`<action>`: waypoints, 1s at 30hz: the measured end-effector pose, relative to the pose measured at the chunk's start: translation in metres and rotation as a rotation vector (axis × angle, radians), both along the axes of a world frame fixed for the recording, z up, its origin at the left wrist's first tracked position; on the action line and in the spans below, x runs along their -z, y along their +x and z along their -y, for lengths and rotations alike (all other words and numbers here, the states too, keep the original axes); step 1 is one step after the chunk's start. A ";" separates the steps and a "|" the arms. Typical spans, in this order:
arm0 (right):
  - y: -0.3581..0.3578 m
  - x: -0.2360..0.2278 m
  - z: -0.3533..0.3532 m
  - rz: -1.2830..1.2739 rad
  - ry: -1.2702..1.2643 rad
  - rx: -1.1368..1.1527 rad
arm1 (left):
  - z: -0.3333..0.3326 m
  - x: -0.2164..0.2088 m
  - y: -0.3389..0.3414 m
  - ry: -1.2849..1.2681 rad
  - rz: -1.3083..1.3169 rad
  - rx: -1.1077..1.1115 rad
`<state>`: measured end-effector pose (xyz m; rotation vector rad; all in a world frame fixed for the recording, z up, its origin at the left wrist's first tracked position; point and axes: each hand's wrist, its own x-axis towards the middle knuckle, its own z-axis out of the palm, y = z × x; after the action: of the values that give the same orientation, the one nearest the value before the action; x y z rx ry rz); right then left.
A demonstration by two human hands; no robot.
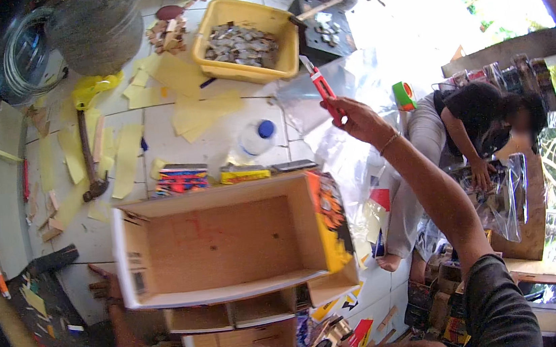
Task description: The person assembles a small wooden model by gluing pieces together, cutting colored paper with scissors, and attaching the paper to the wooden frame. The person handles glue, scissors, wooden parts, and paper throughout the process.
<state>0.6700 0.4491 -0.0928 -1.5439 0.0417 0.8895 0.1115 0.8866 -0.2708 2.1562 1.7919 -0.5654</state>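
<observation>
My right hand [356,122] is raised past the far right corner of the box, closed round a red utility knife [322,86] with its blade out, pointing up and left. Below it stands a shallow wooden box [224,243], its hollow side toward me, with white edges and a yellow, orange and black printed end. Beside the box's left wall is my left hand [105,286], dark and partly hidden by the box; the finger that shows is stretched out. Whether it touches the wall is unclear. Smaller wooden boxes [242,346] lie under the near edge.
A yellow tub [250,73] of small silvery pieces stands at the back. A hammer [90,156], yellow paper strips [126,159] and a blue-capped bottle [257,137] lie beyond the box. Green-orange tape [405,96] rests near a seated person [469,119] at right. Clear plastic sheet [329,141] covers floor.
</observation>
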 end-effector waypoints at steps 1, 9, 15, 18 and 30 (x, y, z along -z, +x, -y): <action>-0.010 -0.003 0.019 -0.036 0.085 -0.017 | -0.001 0.003 -0.004 0.005 0.024 0.022; -0.169 -0.060 0.178 -0.065 0.195 -0.045 | -0.040 0.012 -0.051 -0.129 0.405 0.318; -0.287 -0.089 0.261 -0.099 0.132 0.093 | -0.100 -0.022 -0.077 -0.485 0.623 0.523; -0.333 -0.084 0.284 -0.075 0.139 0.122 | -0.116 -0.058 -0.055 -0.693 0.437 0.513; -0.468 -0.105 0.336 0.133 0.006 0.129 | 0.004 -0.300 0.072 -0.432 0.082 0.725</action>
<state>0.2024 0.1133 0.0122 -1.5733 0.0417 0.6837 0.1835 0.8822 0.0289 2.3996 0.7012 -0.8984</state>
